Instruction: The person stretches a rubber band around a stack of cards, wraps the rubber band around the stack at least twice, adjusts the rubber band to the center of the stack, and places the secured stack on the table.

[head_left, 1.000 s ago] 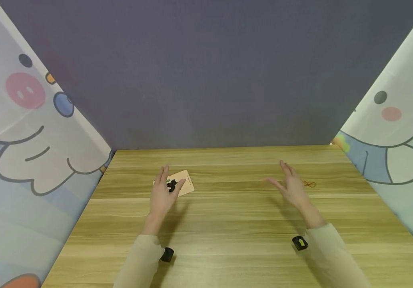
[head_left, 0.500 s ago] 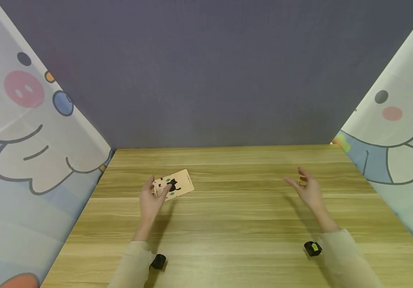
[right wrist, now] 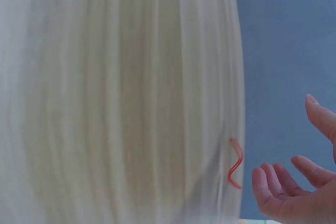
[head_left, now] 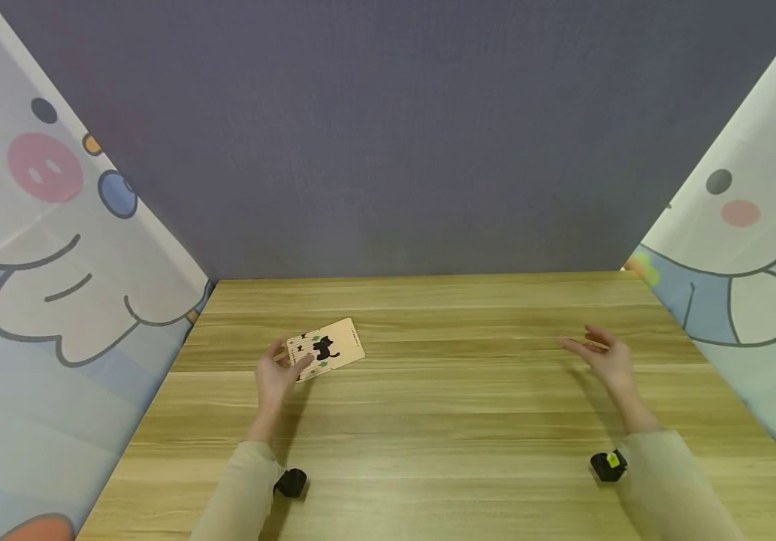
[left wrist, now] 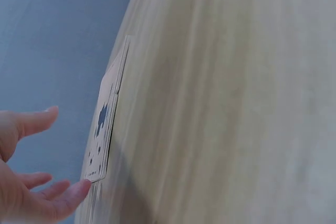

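A cream card-like piece with a black cat and small green leaf prints lies flat on the wooden table; its edge looks layered in the left wrist view. My left hand hovers at its left end, thumb and fingers spread apart. One fingertip overlaps the near corner in the left wrist view; I cannot tell whether it touches. Over on the right, a thin red looped cord or band lies on the table. My right hand is above it, partly hiding it, with fingers loosely bent and thumb apart, holding nothing.
The wood-grain tabletop spreads between both hands. A dark grey panel rises behind its far edge. Cartoon-printed sheets stand along the left and right sides. Black camera mounts are on both wrists.
My left hand has drawn back leftward and toward me, uncovering more of the cat card. My right hand has shifted right over the red cord. Card and cord appear unmoved.
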Available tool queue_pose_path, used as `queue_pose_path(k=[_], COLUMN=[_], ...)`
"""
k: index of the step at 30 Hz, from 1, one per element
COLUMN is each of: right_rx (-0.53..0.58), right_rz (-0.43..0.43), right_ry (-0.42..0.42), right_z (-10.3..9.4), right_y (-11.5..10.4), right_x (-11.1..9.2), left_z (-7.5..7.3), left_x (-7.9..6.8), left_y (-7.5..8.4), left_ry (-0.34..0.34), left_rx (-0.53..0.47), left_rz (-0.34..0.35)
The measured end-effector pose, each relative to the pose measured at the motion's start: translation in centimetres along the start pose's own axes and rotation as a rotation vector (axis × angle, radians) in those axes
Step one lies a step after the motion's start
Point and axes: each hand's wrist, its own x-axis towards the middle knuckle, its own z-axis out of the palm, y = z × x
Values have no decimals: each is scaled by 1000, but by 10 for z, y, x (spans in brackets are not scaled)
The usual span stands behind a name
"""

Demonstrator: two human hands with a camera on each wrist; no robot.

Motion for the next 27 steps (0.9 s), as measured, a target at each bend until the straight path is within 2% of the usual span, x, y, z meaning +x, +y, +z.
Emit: queue_pose_path(k=[7, 11, 14, 19, 22, 27], right_rx=[42, 21, -38, -69, -48, -51], right_rz=[114, 132, 133, 172, 201, 195], right_ry=[37, 36, 8, -12, 9, 4], right_z=[-3, -6, -9, -12, -12, -13], right_y=[20, 26, 24, 27, 29, 31], right_x=[14, 18, 18, 21, 23, 27], left_z=[0, 2, 4, 8, 11, 17], left_x=[6, 8, 9, 13, 15, 16], left_y=[1, 2, 2, 0, -1, -3], left_ry=[-29, -27, -22, -13, -7, 23], left_rx=[-4, -10, -36, -42, -20, 39], left_rz=[-120, -176, -212, -240, -255, -269])
